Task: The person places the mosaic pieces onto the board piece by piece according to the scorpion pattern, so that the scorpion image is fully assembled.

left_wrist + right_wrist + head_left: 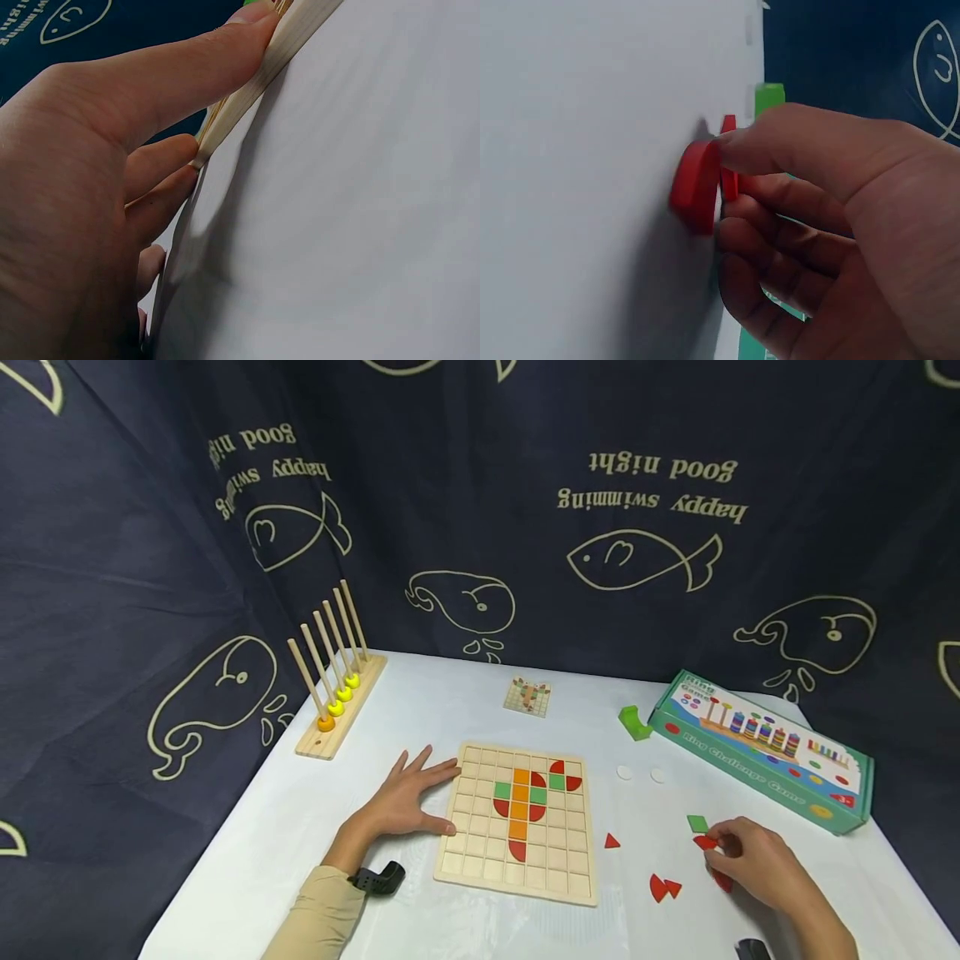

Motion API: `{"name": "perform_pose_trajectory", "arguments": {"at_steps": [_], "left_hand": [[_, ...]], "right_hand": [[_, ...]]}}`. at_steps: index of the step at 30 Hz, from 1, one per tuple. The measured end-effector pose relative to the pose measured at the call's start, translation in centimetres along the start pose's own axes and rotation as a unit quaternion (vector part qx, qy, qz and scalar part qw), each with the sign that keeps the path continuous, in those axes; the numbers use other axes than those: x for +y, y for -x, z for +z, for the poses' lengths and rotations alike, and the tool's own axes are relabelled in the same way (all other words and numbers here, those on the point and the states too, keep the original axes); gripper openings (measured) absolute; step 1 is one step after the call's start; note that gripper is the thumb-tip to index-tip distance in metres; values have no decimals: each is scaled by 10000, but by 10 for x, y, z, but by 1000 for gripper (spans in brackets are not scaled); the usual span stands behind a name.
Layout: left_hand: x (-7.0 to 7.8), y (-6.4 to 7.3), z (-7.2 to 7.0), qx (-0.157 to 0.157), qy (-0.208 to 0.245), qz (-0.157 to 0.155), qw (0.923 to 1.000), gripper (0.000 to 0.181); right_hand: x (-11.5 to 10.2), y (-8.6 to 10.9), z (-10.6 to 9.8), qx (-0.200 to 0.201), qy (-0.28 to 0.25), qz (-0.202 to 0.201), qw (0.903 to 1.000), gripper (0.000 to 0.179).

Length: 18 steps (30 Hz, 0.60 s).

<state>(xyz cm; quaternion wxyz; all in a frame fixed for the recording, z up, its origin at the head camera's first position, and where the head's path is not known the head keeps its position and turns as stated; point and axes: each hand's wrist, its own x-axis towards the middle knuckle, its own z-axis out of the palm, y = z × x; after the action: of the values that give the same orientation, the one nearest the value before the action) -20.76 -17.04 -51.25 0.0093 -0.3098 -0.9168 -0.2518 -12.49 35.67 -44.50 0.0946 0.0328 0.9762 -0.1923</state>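
My left hand (pixel 405 797) rests at the left edge of a wooden grid board (pixel 468 852), fingers spread. In the left wrist view its thumb (pixel 244 41) touches the board's rim. Orange, green and red pieces lie in the board's squares, among them an orange square (pixel 518 811). Right of the board, my right hand (pixel 757 860) pinches a red quarter-circle piece (pixel 704 842) between thumb and fingers; the right wrist view shows this red piece (pixel 730 161) edge-on. Another red piece (pixel 722 881) lies partly under the hand. A green piece (pixel 697 823) sits just beyond the fingertips.
Loose red pieces (pixel 657 887) and a red triangle (pixel 612 841) lie between board and right hand. White discs (pixel 624 772), a green block (pixel 634 723) and a game box (pixel 765 752) are farther back. A pattern card (pixel 527 697) and a peg rack (pixel 318 743) stand behind and left.
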Motion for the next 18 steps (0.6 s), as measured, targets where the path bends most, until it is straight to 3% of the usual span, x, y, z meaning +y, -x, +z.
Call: {"name": "perform_pose_trajectory", "arguments": {"at_steps": [6, 18], "left_hand": [[1, 0, 0, 50, -12, -10, 10000, 98], [0, -1, 0, -7, -59, -72, 10000, 99]], "right_hand": [[-15, -6, 5, 62, 11, -490, 9988, 39], [-70, -25, 19, 500, -136, -1350, 9895, 27]]}}
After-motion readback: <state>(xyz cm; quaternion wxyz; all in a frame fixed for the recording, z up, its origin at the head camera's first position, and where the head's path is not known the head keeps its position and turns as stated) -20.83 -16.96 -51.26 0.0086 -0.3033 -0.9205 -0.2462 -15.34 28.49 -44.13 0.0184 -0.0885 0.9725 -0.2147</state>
